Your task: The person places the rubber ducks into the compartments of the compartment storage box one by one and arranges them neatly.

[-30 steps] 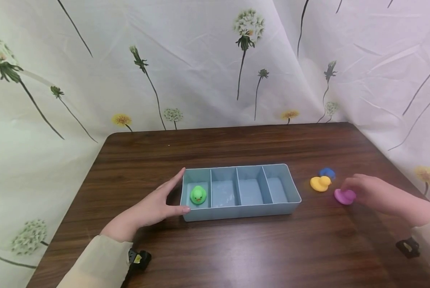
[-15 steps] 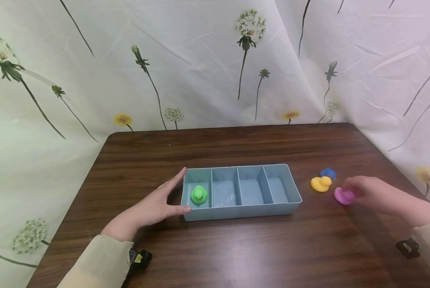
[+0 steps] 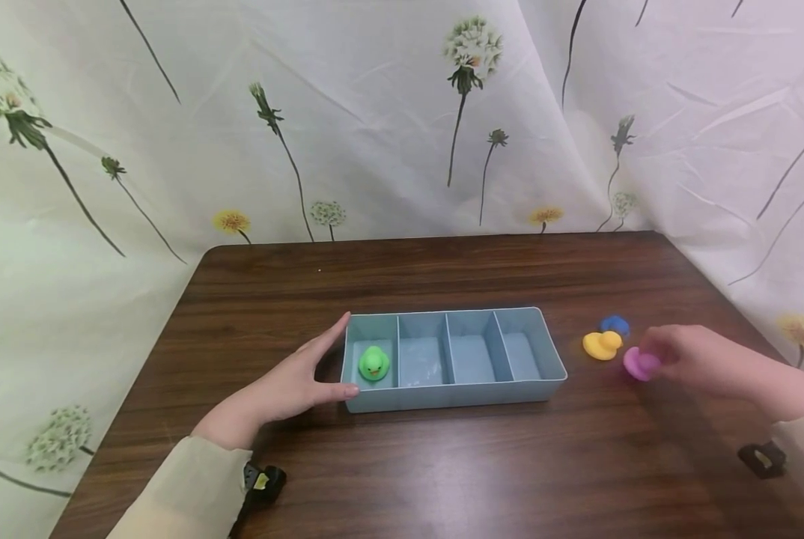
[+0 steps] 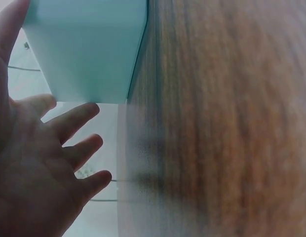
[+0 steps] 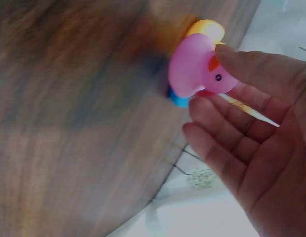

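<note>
A light blue box (image 3: 452,397) divided into a row of compartments lies on the table. My left hand (image 3: 287,385) spans its left end, thumb at the near corner and index finger at the far one. In the left wrist view the fingers of that hand are spread and fairly straight. A green rubber duck (image 3: 373,364) sits in the leftmost compartment; the other compartments hold nothing. To the right of the box, my right hand (image 3: 701,359) pinches a pink rubber duck (image 5: 190,64) by its head between thumb and fingers. The duck is tilted, its base turned leftward in the head view.
A yellow rubber duck (image 3: 601,346) and a blue rubber duck (image 3: 615,325) stand close together between the box and my right hand. Dark wood table (image 3: 409,479) surrounds everything. A white cloth with a dandelion print (image 3: 375,150) hangs behind the table and along its sides.
My right hand has tipped the pink duck and shifted it slightly up and left. The left hand and box stay in place; the head view drifts a little.
</note>
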A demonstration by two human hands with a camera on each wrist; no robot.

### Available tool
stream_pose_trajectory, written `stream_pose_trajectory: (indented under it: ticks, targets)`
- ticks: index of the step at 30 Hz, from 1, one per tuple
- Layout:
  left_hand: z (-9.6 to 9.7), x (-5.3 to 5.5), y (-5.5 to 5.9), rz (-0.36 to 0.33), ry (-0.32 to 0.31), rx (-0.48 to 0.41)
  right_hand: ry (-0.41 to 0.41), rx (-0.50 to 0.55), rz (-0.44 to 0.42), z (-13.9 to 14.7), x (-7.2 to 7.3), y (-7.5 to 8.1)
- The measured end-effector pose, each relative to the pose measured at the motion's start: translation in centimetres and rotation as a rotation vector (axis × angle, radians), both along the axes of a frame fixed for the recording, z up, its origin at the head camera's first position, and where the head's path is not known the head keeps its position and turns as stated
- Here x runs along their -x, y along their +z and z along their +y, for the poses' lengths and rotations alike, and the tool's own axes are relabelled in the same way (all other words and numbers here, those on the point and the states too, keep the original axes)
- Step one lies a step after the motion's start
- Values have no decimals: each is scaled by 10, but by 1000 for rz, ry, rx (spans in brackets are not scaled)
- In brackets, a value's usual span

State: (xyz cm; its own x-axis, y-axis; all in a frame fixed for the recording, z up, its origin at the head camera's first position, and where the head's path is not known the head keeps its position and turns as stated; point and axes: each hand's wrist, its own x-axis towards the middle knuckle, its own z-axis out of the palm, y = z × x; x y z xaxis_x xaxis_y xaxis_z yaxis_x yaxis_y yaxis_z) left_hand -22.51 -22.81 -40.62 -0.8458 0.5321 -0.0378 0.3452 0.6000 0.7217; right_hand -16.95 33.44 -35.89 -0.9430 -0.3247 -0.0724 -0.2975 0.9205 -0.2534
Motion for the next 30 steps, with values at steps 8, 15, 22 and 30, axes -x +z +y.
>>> stream_pose_trajectory:
  ticks: [8, 15, 22, 30]
  targets:
    - [-1, 0, 0, 0, 1, -2, -46, 20, -6, -14, -2, 30]
    - [-3, 1, -2, 5, -8, -12, -35, 49, 4, -31, 4, 53]
    - [-3, 0, -2, 3, -5, -9, 24, 52, 8, -55, 15, 72]
    - [-2, 0, -1, -3, 2, -10, 75, 13, -1, -90, 28, 87]
